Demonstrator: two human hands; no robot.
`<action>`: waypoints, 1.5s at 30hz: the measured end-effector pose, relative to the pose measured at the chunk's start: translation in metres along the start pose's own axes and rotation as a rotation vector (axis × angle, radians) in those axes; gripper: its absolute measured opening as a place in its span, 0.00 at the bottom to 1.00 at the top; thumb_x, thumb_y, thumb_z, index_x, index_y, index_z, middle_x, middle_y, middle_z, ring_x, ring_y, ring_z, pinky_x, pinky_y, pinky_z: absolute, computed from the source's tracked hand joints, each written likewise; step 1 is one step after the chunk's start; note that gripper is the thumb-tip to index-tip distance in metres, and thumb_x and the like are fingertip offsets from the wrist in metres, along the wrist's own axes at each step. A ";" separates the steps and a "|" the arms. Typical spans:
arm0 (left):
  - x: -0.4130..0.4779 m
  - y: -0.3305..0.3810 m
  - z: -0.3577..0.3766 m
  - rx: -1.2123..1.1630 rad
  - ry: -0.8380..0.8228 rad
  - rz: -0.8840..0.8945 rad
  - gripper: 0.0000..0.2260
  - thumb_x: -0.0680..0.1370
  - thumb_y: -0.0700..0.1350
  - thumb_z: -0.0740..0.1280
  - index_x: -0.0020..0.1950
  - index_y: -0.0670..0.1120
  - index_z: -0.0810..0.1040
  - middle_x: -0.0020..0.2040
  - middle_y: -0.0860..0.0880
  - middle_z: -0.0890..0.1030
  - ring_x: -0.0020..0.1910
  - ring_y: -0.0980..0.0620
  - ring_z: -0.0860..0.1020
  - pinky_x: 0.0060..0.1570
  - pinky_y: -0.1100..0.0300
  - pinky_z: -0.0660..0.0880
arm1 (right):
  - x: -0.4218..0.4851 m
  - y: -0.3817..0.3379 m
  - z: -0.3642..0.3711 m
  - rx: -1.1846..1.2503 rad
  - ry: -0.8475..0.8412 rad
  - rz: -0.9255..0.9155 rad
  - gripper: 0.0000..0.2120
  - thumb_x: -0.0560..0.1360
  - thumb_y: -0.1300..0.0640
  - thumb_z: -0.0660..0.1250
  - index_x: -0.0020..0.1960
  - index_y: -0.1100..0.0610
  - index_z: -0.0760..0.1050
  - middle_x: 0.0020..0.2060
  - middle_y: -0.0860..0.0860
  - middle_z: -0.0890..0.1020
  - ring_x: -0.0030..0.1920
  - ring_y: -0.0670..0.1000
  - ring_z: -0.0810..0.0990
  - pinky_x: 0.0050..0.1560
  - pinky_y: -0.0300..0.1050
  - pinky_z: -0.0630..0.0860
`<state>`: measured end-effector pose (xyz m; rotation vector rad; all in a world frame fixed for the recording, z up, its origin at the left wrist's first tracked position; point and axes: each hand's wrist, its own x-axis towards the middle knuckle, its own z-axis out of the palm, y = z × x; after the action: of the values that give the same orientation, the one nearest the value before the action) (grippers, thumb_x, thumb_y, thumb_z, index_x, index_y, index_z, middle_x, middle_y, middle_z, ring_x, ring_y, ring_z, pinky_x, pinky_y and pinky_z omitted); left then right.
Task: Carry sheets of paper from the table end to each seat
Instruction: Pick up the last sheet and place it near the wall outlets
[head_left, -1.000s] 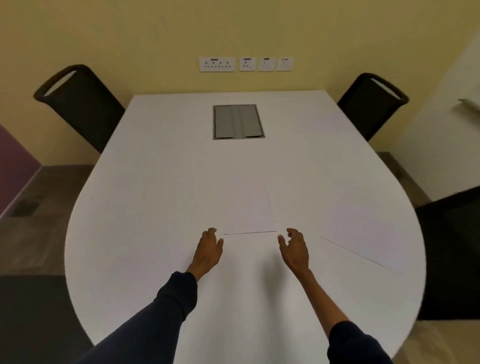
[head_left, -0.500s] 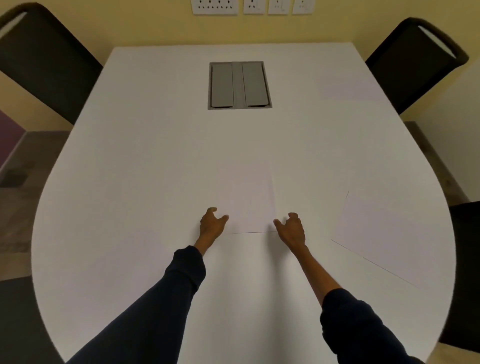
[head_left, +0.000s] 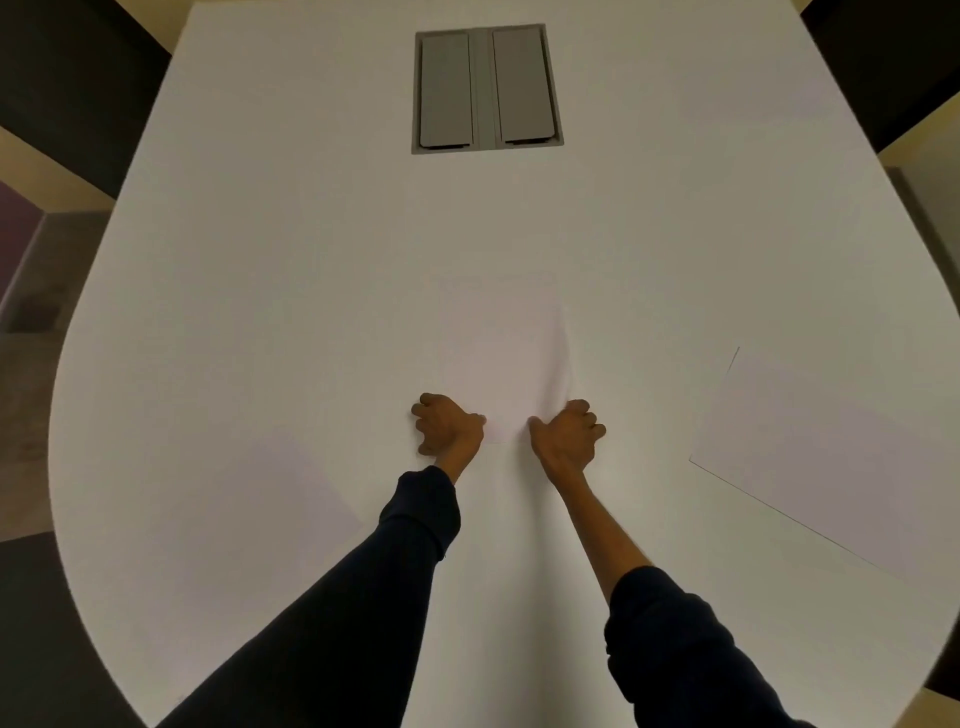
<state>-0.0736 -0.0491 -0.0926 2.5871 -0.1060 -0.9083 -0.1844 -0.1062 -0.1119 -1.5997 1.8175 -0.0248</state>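
A white sheet of paper (head_left: 501, 353) lies in the middle of the white table (head_left: 291, 270), hard to tell from the tabletop. My left hand (head_left: 447, 426) pinches its near left corner and my right hand (head_left: 566, 431) pinches its near right corner, where the sheet creases slightly upward. Another sheet (head_left: 826, 457) lies flat at the right side of the table, turned at an angle. A third sheet (head_left: 280, 499) rests faintly visible at the near left.
A grey cable hatch (head_left: 487, 88) is set into the tabletop farther ahead. Dark chairs stand at the far left (head_left: 67, 88) and far right (head_left: 883, 67) corners. The table's curved edge (head_left: 57, 415) runs around me on both sides.
My view has moved forward and tilted down over the table. Both hands went from hovering open beside the sheet's near edge to closing on its two near corners.
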 end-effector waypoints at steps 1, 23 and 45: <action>0.000 0.001 0.002 0.023 0.019 0.002 0.37 0.69 0.48 0.78 0.69 0.37 0.62 0.68 0.40 0.68 0.66 0.41 0.71 0.59 0.42 0.72 | 0.002 0.000 0.000 0.010 -0.007 0.005 0.28 0.72 0.51 0.70 0.65 0.63 0.67 0.60 0.61 0.74 0.64 0.62 0.68 0.53 0.54 0.75; 0.028 -0.014 -0.015 -0.493 -0.134 0.281 0.18 0.72 0.45 0.77 0.56 0.37 0.80 0.55 0.42 0.83 0.56 0.42 0.81 0.58 0.50 0.78 | 0.040 0.023 -0.041 0.463 -0.124 -0.108 0.18 0.71 0.64 0.68 0.30 0.55 0.61 0.28 0.50 0.64 0.32 0.50 0.62 0.34 0.43 0.60; -0.115 -0.180 -0.197 -0.956 -0.079 0.419 0.16 0.70 0.40 0.78 0.56 0.46 0.82 0.52 0.48 0.86 0.50 0.49 0.85 0.45 0.60 0.82 | -0.161 -0.034 -0.058 0.866 -0.491 -0.490 0.13 0.72 0.58 0.75 0.56 0.56 0.80 0.50 0.50 0.85 0.49 0.51 0.84 0.47 0.40 0.79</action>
<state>-0.0533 0.2064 0.0443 1.5649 -0.1741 -0.6652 -0.1869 0.0020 0.0247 -1.2096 0.8130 -0.5196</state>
